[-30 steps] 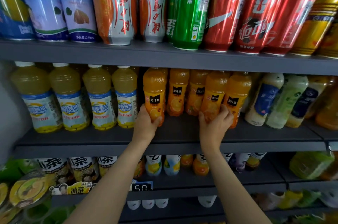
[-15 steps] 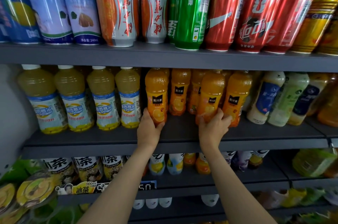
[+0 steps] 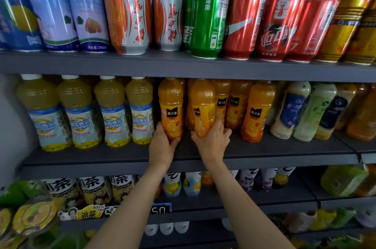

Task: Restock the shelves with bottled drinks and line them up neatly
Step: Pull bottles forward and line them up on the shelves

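Since a second ago your right hand (image 3: 211, 143) has carried its orange juice bottle (image 3: 203, 110) leftward, close to the one your left hand (image 3: 162, 145) holds (image 3: 171, 110). Both grips are clamped round the bottle bases on the middle shelf (image 3: 284, 153). Set the right bottle upright beside the left one, label forward, flush with the yellow tea bottles (image 3: 114, 112).

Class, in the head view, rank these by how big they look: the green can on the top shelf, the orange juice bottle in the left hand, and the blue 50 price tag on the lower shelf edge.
1. green can
2. orange juice bottle held by the left hand; close to the can, and wide-angle distortion makes that order unsure
3. price tag, clearly smallest
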Demonstrator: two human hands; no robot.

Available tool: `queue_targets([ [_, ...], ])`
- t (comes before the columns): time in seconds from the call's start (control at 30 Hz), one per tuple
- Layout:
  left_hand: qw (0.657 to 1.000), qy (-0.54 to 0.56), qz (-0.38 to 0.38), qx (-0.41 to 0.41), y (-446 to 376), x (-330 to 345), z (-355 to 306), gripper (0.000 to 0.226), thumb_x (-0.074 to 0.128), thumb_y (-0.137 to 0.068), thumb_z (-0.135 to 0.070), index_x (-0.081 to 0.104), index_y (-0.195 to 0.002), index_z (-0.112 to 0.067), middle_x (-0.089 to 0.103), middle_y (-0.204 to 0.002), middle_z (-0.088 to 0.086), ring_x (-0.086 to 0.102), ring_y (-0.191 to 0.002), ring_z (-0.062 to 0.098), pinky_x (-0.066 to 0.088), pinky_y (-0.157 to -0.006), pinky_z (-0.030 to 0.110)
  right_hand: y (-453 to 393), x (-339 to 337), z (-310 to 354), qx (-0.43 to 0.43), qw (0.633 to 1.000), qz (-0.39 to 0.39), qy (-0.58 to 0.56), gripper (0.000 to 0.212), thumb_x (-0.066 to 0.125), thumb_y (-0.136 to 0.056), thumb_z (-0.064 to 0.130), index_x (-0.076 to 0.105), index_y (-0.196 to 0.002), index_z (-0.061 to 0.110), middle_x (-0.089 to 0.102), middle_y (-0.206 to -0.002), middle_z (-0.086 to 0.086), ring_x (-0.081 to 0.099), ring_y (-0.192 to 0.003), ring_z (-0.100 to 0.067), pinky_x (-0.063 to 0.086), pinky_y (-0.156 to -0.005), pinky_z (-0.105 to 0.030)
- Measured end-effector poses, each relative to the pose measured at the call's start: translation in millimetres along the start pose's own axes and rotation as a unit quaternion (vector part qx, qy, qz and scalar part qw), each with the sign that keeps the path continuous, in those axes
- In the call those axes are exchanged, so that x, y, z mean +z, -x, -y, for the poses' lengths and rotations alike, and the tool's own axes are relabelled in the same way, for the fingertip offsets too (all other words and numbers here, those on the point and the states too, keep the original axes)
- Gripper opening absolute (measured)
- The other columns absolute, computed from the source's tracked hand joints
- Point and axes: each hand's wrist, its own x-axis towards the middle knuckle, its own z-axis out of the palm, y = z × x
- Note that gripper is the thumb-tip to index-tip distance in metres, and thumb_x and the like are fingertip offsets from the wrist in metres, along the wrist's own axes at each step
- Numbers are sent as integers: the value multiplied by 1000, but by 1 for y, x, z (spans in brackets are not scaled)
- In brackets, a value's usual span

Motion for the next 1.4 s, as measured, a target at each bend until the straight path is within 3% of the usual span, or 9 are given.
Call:
queue_targets([
  [0.1, 1000, -7, -2, -2, -1, 1, 0, 68, 69, -81, -24, 32, -137, -8, 52, -129, 12, 50, -119, 27, 44, -96, 40, 4, -1, -6, 1, 1000, 19, -20, 84, 69, -77, 41, 25, -139, 7, 41, -131, -11, 33, -120, -32, 29, -98, -43],
  [0.23, 1000, -10, -1, -12, -1, 1, 0, 69, 69, -81, -23, 31, -138, -9, 51, -131, 12, 49, -120, 27, 42, -98, 40, 8, -12, -13, -28, 976, 98, -191, 77, 55, -72, 42, 28, -132, 3, 36, -121, -9, 34, -110, -20, 31, -97, -33],
  [0.27, 1000, -11, -1, -12, -1, 1, 0, 69, 69, -81, -23, 31, -138, -9, 50, -132, 12, 49, -121, 27, 42, -98, 40, 8, -15, -15, -31, 970, 109, -214, 72, 59, -75, 36, 29, -130, 2, 34, -118, -8, 34, -106, -16, 33, -95, -29],
  [0.37, 1000, -13, 0, -7, -1, 0, 0, 70, 69, -81, -24, 31, -138, -8, 50, -131, 13, 48, -121, 27, 42, -98, 40, 5, -12, -18, -43, 986, 55, -150, 72, 73, -77, 23, 31, -131, 0, 34, -122, -13, 36, -107, -17, 34, -88, -22],
  [0.53, 1000, -14, 4, -8, 0, -1, -2, 71, 68, -82, -23, 29, -139, -8, 49, -132, 13, 47, -122, 27, 41, -98, 39, -6, 1, 1, 37, 998, 28, -30, 82, 71, -76, 43, 28, -135, 5, 30, -132, -17, 33, -122, -35, 36, -97, -43],
  [0.7, 1000, -10, 4, -9, 0, -1, -2, 69, 68, -82, -22, 30, -138, -8, 48, -133, 13, 47, -122, 28, 41, -98, 39, -6, 6, -5, -18, 981, 137, -133, 78, 66, -81, 23, 18, -141, 8, 35, -140, -13, 32, -128, -34, 31, -106, -47],
  [0.9, 1000, -7, 7, -10, 0, -1, -2, 70, 68, -82, -23, 30, -139, -7, 47, -133, 13, 46, -122, 28, 41, -97, 38, -2, 6, -7, -34, 984, 94, -148, 74, 72, -77, 22, 29, -135, 5, 44, -133, -13, 41, -123, -32, 36, -99, -38],
  [1.13, 999, 37, 4, -38, -2, -1, -8, 74, 75, -74, -30, 35, -133, -8, 49, -127, 11, 48, -119, 27, 44, -94, 41, -1, 11, -4, -25, 990, 53, -127, 73, 75, -76, 27, 32, -131, 4, 43, -131, -14, 41, -120, -34, 37, -100, -42],
  [1.4, 999, 12, -18, -47, -1, 4, -10, 69, 69, -81, -28, 33, -136, -8, 49, -130, 12, 47, -120, 28, 42, -93, 39, -1, 14, 1, -9, 994, 57, -98, 71, 73, -77, 33, 33, -130, 8, 43, -132, -12, 41, -120, -35, 39, -98, -44],
])
